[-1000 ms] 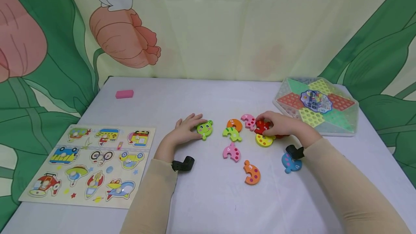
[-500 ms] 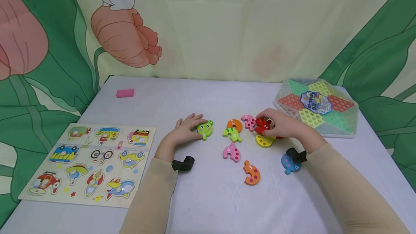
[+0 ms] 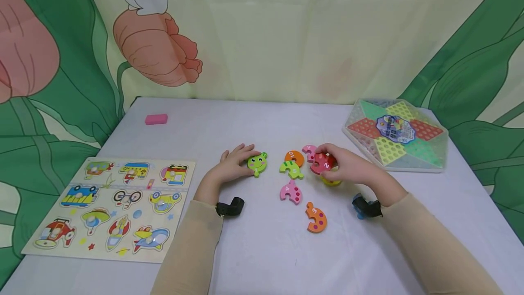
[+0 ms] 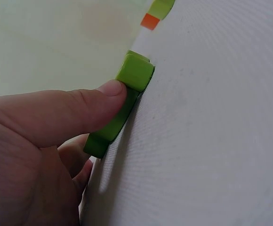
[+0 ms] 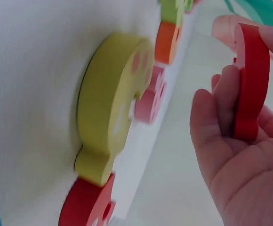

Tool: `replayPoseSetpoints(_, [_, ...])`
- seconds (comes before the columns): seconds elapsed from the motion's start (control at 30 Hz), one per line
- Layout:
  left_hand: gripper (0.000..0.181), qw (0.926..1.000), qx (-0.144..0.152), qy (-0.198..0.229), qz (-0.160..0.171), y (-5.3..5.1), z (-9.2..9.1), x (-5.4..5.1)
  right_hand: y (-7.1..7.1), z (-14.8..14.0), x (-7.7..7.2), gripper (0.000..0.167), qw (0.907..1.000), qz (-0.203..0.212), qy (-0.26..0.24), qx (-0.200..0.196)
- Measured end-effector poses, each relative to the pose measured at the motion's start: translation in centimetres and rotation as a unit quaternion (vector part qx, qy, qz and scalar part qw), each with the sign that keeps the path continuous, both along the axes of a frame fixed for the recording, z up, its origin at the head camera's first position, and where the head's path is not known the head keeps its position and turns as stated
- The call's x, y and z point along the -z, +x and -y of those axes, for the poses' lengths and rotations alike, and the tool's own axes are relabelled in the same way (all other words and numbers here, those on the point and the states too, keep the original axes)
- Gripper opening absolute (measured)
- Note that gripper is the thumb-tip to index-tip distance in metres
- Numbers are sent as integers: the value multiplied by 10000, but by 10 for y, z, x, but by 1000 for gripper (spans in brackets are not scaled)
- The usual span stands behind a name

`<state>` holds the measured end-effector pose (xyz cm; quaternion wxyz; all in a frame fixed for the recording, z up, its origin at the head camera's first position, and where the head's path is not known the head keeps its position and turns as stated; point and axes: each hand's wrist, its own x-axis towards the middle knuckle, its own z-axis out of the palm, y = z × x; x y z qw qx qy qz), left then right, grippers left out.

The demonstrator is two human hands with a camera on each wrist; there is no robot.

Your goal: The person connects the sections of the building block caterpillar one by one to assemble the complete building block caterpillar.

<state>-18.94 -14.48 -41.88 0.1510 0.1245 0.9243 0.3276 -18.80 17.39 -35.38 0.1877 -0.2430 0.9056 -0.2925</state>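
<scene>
On the table, my left hand [image 3: 230, 165] pinches a green frog-head puzzle piece [image 3: 257, 164]; the left wrist view shows the thumb [image 4: 99, 106] against its green edge [image 4: 136, 71]. My right hand [image 3: 348, 164] holds a red puzzle piece [image 3: 321, 164] marked 2. In the right wrist view this red piece [image 5: 253, 80] is gripped off the table by thumb and fingers. Beneath that hand lies a yellow spotted piece [image 5: 103, 94], partly covered in the head view. A second red piece [image 5: 84, 202] touches or nearly touches the yellow one.
Between the hands lie orange [image 3: 294, 157], green striped [image 3: 291, 169] and pink [image 3: 291, 192] pieces, with another orange piece [image 3: 316, 218] nearer. A blue piece [image 3: 360, 212] is mostly hidden by the right wrist camera. Around them are a vehicle puzzle board [image 3: 104, 236], pink block [image 3: 156, 119] and plastic box [image 3: 425, 158].
The right hand has lifted the red piece and shifted it slightly left, covering part of the pink and yellow pieces. The left hand and the frog piece stay in place.
</scene>
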Motion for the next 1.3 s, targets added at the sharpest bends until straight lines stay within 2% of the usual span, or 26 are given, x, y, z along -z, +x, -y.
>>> replayPoseSetpoints(0.2, [58, 10000, 43, 21, 24, 2, -1, 0, 12, 10, 4, 56, 9991, -213, -370, -77])
replayPoseSetpoints(0.33, [57, 10000, 44, 1, 8, 2, -2, 0, 21, 19, 7, 59, 9985, -219, -488, 108])
replayPoseSetpoints(0.6, [57, 9999, 80, -67, 86, 3, -1, -2, 44, 44, 8, 58, 9923, 423, -1102, 382])
replayPoseSetpoints(0.8, [57, 9999, 70, -124, 47, 3, 4, -5, 58, 81, 9, 56, 9800, 1116, -1418, 840])
replayPoseSetpoints(0.93, [59, 10000, 28, 6, 59, 2, 6, -6, 61, 102, 14, 51, 9780, 1122, -1381, 1092])
replayPoseSetpoints(1.1, [57, 9998, -41, 146, 140, 1, 7, -5, 61, 115, 23, 51, 9675, 1330, -1598, 1437])
replayPoseSetpoints(1.17, [56, 9998, -32, 165, 142, 1, 6, -4, 61, 118, 27, 52, 9632, 1432, -1701, 1509])
replayPoseSetpoints(1.3, [55, 9997, 32, 200, 115, 1, 4, -4, 59, 121, 33, 51, 9624, 1390, -1747, 1548])
